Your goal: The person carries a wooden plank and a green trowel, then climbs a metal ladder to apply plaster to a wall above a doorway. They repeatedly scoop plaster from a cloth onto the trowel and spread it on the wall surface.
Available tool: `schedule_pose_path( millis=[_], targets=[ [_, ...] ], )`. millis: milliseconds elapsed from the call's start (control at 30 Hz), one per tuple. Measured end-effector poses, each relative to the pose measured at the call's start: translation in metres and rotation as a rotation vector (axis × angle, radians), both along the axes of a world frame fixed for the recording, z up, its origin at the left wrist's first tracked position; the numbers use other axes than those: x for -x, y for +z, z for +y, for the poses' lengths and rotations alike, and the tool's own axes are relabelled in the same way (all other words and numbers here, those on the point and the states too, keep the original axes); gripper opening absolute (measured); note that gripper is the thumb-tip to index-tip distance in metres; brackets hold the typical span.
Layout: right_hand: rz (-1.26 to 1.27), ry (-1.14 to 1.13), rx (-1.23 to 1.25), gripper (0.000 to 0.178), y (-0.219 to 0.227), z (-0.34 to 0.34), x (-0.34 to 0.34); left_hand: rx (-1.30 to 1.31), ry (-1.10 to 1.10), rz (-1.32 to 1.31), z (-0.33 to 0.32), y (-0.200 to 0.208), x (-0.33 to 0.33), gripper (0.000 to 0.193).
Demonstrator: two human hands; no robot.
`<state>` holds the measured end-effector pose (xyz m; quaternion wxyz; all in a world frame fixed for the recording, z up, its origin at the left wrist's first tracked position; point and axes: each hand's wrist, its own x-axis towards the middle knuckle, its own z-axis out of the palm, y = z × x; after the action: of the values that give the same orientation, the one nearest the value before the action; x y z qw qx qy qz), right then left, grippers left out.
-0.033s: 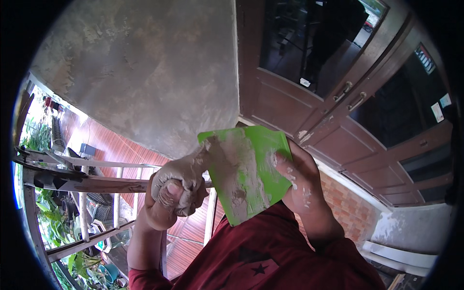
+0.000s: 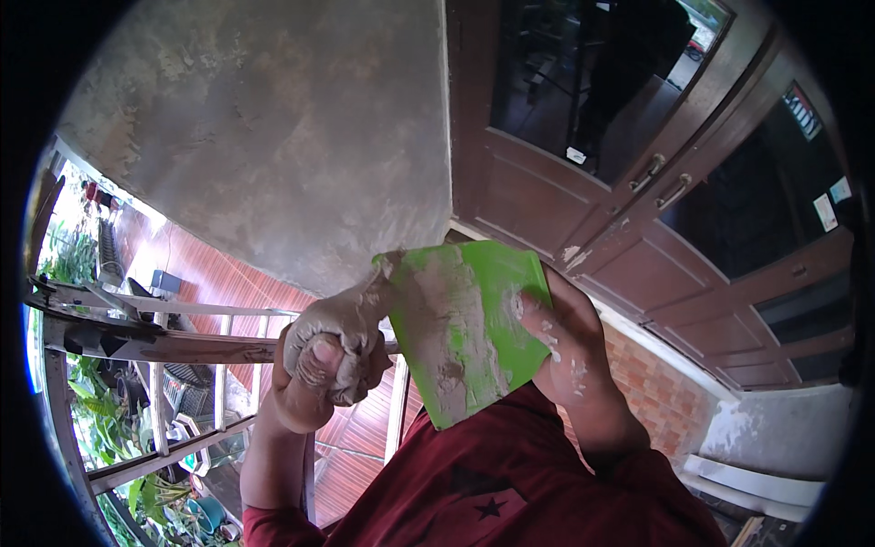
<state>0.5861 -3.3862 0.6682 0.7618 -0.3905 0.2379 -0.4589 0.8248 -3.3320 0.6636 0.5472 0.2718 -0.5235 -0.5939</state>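
Note:
In my right hand (image 2: 570, 351) is a flat green plastic scraper (image 2: 515, 301), with the thumb pressed on its face and the other fingers hidden behind. A thick band of grey-brown putty (image 2: 447, 319) is smeared down the scraper's left half. My left hand (image 2: 324, 360) is closed round the twisted, wrinkled neck of a putty bag (image 2: 342, 314), apparently clear plastic filled with the same paste. The bag's narrow end meets the scraper's upper left corner, where putty shows. Pale dried smears mark my right thumb and wrist.
A grey, patchily plastered wall (image 2: 292, 137) rises ahead on the left. Beside it stand brown double doors (image 2: 565, 196) with dark glass and metal handles. A metal railing (image 2: 173, 346) runs at the left, with plants (image 2: 100, 415) and red floor beyond. Orange tiles (image 2: 652, 378) lie at the right.

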Motion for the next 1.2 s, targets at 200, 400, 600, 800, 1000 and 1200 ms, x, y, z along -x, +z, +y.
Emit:
schedule_pose_path(
  millis=[200,400,600,800,1000,1200],
  targets=[
    [0.080,0.008,0.136,0.035,0.002,0.007,-0.001,0.008,0.053,-0.064,-0.002,0.014,0.004,0.033],
    [0.070,0.004,0.152,0.035,0.004,0.010,-0.004,-0.042,0.150,-0.140,0.000,0.023,0.009,0.037],
    [0.094,0.000,0.177,0.036,0.003,0.009,-0.002,0.034,0.135,-0.161,0.001,0.013,0.004,0.038],
    [0.059,0.013,0.080,0.039,0.006,0.007,-0.001,0.071,0.250,-0.370,0.018,0.003,-0.003,0.033],
    [0.053,0.001,0.054,0.040,0.008,0.003,0.000,0.223,0.201,-0.632,0.012,0.011,-0.002,0.025],
    [0.026,0.013,0.035,0.038,0.008,-0.002,0.002,0.312,0.124,-0.667,0.005,0.015,0.002,0.032]
  ],
)
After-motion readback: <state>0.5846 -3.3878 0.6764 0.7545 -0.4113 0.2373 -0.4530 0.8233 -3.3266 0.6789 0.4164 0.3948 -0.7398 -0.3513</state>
